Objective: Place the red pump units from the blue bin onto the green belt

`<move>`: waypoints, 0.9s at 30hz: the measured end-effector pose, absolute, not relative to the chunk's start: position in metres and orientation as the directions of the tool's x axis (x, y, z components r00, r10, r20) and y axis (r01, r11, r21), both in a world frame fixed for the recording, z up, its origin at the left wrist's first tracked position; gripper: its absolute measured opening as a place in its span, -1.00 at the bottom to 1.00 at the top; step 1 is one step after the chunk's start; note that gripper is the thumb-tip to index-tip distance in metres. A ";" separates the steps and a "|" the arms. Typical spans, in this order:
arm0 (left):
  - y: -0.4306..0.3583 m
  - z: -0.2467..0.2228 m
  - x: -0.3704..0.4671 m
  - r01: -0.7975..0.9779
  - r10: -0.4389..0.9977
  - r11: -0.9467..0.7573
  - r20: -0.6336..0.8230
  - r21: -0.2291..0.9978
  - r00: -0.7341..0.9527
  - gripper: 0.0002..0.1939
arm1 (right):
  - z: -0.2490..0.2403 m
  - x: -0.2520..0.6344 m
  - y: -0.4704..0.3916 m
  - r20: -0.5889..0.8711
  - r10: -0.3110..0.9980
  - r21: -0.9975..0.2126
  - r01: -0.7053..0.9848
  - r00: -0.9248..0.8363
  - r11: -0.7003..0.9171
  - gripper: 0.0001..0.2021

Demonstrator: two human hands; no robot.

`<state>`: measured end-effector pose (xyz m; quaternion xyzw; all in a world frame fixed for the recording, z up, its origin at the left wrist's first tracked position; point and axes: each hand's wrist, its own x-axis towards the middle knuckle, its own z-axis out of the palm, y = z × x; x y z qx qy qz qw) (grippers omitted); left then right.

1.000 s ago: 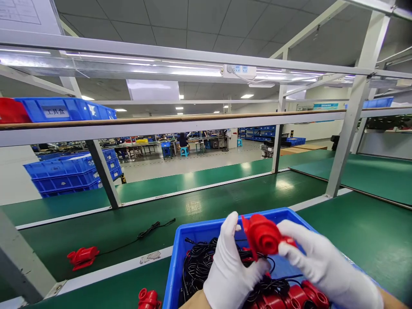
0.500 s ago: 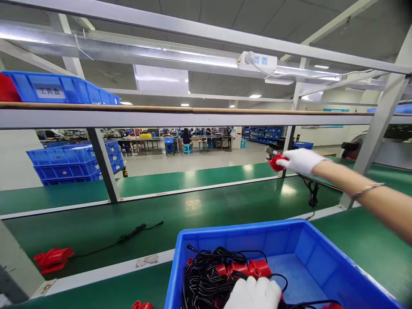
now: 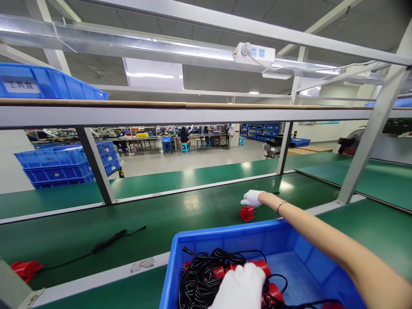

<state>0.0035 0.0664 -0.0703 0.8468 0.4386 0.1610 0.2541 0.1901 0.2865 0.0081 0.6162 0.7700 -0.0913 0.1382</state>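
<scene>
My right hand (image 3: 252, 198), in a white glove, hovers just above a red plastic part (image 3: 247, 213) on the green conveyor belt (image 3: 193, 214). Its fingers reach past the part's top without wrapping round it. A black cable shows partly behind this part. My left hand (image 3: 240, 287), also gloved, is inside the blue bin (image 3: 225, 236), its fingers bent over a red plastic part (image 3: 262, 266); the fingertips are hidden. Black cables (image 3: 202, 279) lie tangled around it, and another red part (image 3: 275, 292) shows beside the hand.
At the belt's left lies another red part (image 3: 27, 269) with its bundled black cable (image 3: 111, 241) stretched rightward. Metal posts (image 3: 95, 167) and a shelf (image 3: 206, 112) frame the belt. A blue tool bin (image 3: 54, 81) stands on the shelf; stacked blue crates (image 3: 61, 167) are behind.
My right hand has come left and down, bringing the red part from the air onto the belt. My left hand has shifted slightly left and up in the bin. The view has turned slightly.
</scene>
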 end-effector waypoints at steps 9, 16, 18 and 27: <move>0.051 -0.024 -0.007 0.541 0.831 -0.487 0.174 0.685 0.528 -0.64 | 0.022 0.226 0.127 -0.366 0.848 0.024 0.907 -0.383 0.420 -0.65; 0.043 -0.027 -0.004 0.578 0.797 -0.524 0.121 0.625 0.592 -0.64 | -0.038 0.243 0.035 -0.592 0.800 0.297 0.897 -0.098 0.329 -0.60; 0.041 -0.029 -0.004 0.581 0.789 -0.535 0.117 0.613 0.603 -0.64 | -0.045 0.248 0.028 -0.584 0.804 0.297 0.892 -0.111 0.340 -0.59; 0.041 -0.030 -0.004 0.498 0.792 -0.507 0.152 0.704 0.591 -0.68 | 0.024 0.298 0.048 -0.274 0.927 0.080 0.955 -0.256 0.287 -0.62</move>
